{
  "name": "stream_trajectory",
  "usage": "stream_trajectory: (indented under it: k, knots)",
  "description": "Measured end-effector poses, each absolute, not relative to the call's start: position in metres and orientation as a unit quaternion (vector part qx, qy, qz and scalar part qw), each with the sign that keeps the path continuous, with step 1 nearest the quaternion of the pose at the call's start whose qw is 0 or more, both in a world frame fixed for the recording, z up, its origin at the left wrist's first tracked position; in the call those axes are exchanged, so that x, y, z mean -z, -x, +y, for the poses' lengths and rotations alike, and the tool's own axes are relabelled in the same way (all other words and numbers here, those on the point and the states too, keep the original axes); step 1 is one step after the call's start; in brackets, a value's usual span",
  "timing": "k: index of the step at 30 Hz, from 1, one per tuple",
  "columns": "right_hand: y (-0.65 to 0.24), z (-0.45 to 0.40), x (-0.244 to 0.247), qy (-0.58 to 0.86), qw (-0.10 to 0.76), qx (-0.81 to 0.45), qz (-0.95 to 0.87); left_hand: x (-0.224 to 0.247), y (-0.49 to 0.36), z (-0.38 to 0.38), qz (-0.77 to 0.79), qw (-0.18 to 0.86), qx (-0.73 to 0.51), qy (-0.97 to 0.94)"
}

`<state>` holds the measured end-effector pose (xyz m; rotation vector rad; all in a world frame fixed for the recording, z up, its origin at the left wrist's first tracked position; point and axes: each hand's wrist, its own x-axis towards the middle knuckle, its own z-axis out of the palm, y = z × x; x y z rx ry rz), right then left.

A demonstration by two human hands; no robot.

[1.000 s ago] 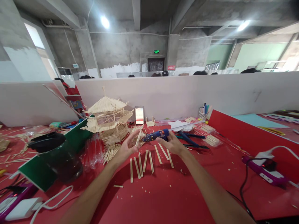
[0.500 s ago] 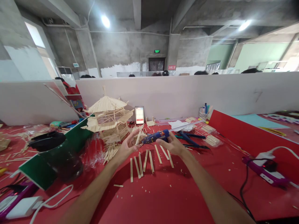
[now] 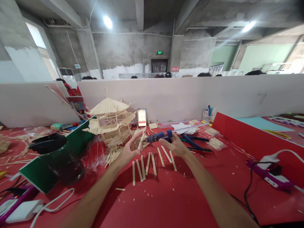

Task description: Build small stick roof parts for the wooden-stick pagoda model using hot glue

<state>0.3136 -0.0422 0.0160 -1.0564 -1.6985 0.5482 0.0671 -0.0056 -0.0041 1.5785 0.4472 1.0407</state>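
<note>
My left hand (image 3: 131, 148) pinches a short pale wooden stick (image 3: 141, 141), held tilted. From the right, my right hand (image 3: 176, 145) is wrapped round a blue glue gun (image 3: 158, 136), whose nozzle points left at the stick. A clear glue stick (image 3: 187, 129) juts out of the gun's rear. Several pale stick pairs (image 3: 147, 163) lie spread on the red tabletop (image 3: 152, 209) below the hands. Behind my left hand stands a pagoda-like stick model (image 3: 111, 122) with tiered roofs.
Left are a dark lidded jug (image 3: 60, 158) and a green board (image 3: 39, 175). A lit phone (image 3: 142, 117) leans at the back. Pliers (image 3: 194, 142), bagged sticks (image 3: 215, 139) and a purple power strip (image 3: 270, 177) are on the right.
The glue gun's nozzle has risen slightly along the stick. One stick pair below my right hand has shifted slightly up and left. Both hands keep their hold.
</note>
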Motion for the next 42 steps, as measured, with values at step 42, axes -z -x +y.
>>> stream_trajectory:
  k: [42]
  knots:
    - [-0.3196, -0.0416, -0.0261, 0.458, 0.503, -0.244, -0.691, 0.0044, -0.0678, -0.0063, 0.192, 0.568, -0.440, -0.669]
